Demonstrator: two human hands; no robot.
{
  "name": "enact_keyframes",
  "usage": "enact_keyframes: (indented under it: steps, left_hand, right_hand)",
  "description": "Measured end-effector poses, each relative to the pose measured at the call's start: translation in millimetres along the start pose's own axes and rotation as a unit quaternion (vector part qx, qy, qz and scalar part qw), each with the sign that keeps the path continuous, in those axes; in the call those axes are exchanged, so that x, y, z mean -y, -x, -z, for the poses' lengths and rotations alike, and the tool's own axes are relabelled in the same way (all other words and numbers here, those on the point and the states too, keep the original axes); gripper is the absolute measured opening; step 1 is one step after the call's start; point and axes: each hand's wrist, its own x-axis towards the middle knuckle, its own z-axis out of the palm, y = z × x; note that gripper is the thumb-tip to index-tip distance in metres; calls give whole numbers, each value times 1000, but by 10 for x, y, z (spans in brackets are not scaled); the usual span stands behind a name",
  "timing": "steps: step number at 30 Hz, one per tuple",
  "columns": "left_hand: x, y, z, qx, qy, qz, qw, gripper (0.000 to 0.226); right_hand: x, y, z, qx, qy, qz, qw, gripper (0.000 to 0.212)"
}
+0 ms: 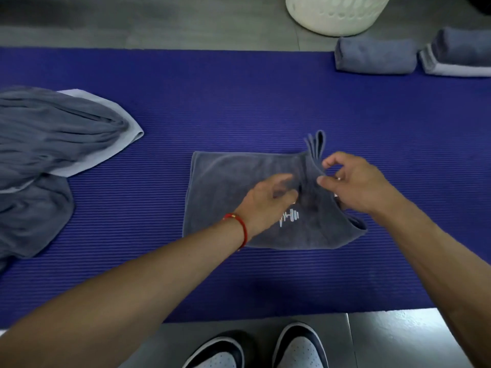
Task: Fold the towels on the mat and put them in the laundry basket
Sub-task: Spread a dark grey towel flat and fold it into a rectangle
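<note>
Shoes (255, 349) nearest; on the mat (239, 102), right hand (353, 184) pinches the half-folded grey towel (239, 181), left hand (268, 200) relaxed on it. Two folded towels (376, 55) wait (unbasketed) beside the basket (334, 14); a heap (39, 144) remains.

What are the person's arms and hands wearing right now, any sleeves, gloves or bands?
Both forearms are bare, with no sleeves or gloves in view. The left hand has a thin red cord bracelet with a small gold bead at the wrist. The right hand shows a small pale glint on one finger, possibly a ring.
</note>
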Motion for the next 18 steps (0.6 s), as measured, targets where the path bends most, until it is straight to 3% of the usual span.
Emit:
enact_keyframes:
  steps: [3, 7, 9, 12, 15, 18]
  left_hand:
    - [-158, 30, 100, 10, 231, 90, 969, 39]
    - [27, 57, 425, -16, 282, 98, 954, 38]
    - [182, 47, 630, -68, 248, 86, 963, 28]
    - [372, 25, 952, -154, 67, 44, 985, 37]
    - [570, 19, 1200, -183, -110, 55, 975, 38]
    - [785, 48, 1302, -196, -201, 105, 954, 39]
  right_hand:
    - [393, 101, -302, -26, -18, 70, 997, 22]
    - [666, 264, -656, 81, 0, 177, 981, 15]
    - [646, 298, -708, 46, 6, 217, 975, 9]
    - [500, 246, -661, 0, -15, 202, 979, 16]
    - [292, 150, -654, 33, -11, 171, 985, 17]
    - [107, 126, -721, 66, 20, 164, 984, 18]
